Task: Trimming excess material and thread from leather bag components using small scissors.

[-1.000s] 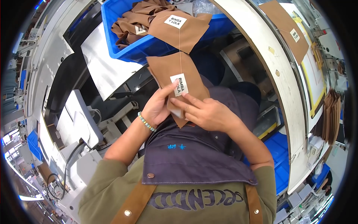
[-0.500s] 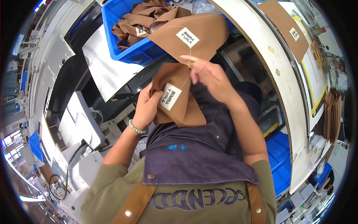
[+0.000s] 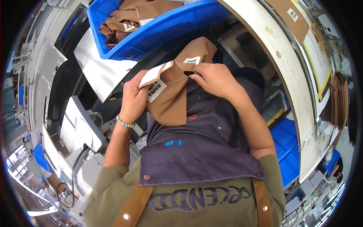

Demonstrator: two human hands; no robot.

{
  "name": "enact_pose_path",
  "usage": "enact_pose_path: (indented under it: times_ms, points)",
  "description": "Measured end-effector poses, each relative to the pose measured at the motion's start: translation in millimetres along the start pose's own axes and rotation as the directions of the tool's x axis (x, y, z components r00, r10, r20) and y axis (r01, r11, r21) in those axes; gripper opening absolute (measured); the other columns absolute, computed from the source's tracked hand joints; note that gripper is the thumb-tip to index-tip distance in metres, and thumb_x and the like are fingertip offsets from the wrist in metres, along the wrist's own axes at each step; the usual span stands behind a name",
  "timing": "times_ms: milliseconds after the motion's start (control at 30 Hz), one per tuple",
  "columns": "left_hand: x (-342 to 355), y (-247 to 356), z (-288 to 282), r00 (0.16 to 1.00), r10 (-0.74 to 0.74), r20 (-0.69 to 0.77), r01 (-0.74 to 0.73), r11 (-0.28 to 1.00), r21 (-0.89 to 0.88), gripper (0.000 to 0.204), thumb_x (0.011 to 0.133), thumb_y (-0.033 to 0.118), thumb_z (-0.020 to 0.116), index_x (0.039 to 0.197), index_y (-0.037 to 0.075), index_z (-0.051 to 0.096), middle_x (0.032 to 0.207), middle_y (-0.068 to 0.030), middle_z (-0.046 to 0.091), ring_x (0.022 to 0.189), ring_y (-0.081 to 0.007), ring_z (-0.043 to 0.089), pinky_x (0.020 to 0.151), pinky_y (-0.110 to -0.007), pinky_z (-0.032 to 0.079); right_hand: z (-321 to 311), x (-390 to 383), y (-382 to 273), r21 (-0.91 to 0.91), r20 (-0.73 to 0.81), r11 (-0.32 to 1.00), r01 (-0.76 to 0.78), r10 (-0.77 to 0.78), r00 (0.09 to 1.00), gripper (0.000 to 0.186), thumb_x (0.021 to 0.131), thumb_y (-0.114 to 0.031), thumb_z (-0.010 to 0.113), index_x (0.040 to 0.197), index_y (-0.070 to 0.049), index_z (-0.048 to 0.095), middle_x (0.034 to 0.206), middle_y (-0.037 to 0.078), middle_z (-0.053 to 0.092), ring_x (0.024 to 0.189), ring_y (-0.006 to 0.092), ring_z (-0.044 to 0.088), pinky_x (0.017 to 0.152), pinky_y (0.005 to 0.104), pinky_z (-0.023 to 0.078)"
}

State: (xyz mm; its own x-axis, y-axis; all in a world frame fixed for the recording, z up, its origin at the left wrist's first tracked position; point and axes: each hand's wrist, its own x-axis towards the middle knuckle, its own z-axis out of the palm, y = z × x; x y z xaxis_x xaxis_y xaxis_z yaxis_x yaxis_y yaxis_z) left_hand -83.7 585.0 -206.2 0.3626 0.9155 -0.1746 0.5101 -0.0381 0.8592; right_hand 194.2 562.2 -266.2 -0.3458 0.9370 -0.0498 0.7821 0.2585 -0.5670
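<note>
My left hand (image 3: pixel 135 92), wearing a bead bracelet, is closed around a brown fabric piece (image 3: pixel 172 108). That piece carries a white printed label (image 3: pixel 157 90), and its upper edge is folded over, showing a white underside. Across from it, my right hand (image 3: pixel 217 79) has thumb and fingers pinched at the edge of a second brown fabric piece (image 3: pixel 200 49), which extends beyond it. A white label (image 3: pixel 192 60) on this second piece is partly hidden by folds and my fingers. A thin thread runs over the first piece toward my right fingertips.
A blue bin (image 3: pixel 151 39) holding crumpled brown pieces (image 3: pixel 128 20) stands ahead. A curved white table edge (image 3: pixel 281 72) bounds the right side, with hanging brown pieces (image 3: pixel 336 98) beyond. At left are a white metal sheet (image 3: pixel 100 66) and a pale machine panel (image 3: pixel 83 121).
The second piece has come off the bin's rim, nearer my lap. My right hand has moved down from pointing to pinching. My left hand has shifted left, its piece now folded at the top.
</note>
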Motion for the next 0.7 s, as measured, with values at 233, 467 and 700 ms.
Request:
enact_pose_path:
  times_ms: [233,467,700]
  points:
    - [-1,-4,4,0.999,0.021,-0.045,-0.023,0.998,-0.059,0.025,0.094,0.003,0.052,0.114,-0.001,0.066,0.089,-0.0105,0.069,0.083,-0.0130,0.063,0.080,-0.028,0.051,20,0,2,-0.153,-0.218,0.987,0.043,-0.076,0.973,0.027,0.097,-0.032,0.063,0.092,-0.006,0.067,0.078,0.012,0.068,0.073,0.0306,0.070,0.062,0.0421,0.055]
    - [-2,-2,5,1.000,-0.019,-0.003,0.019,0.990,-0.141,0.025,0.095,0.003,0.050,0.114,-0.002,0.065,0.091,-0.0051,0.065,0.086,-0.0103,0.058,0.081,-0.026,0.048,22,0,2,-0.094,-0.344,0.994,0.050,-0.079,0.936,0.024,0.098,-0.029,0.062,0.090,-0.007,0.066,0.079,0.012,0.068,0.074,0.0301,0.069,0.062,0.0413,0.054]
    - [-1,-5,4,1.000,-0.011,-0.003,0.010,0.978,-0.207,0.026,0.095,0.003,0.049,0.116,-0.002,0.063,0.093,-0.0042,0.064,0.088,-0.0093,0.056,0.083,-0.026,0.047,5,0,-3,-0.040,-0.366,0.999,0.007,-0.021,0.930,0.024,0.099,-0.027,0.060,0.092,-0.005,0.067,0.081,0.011,0.069,0.076,0.0315,0.069,0.064,0.0425,0.054]
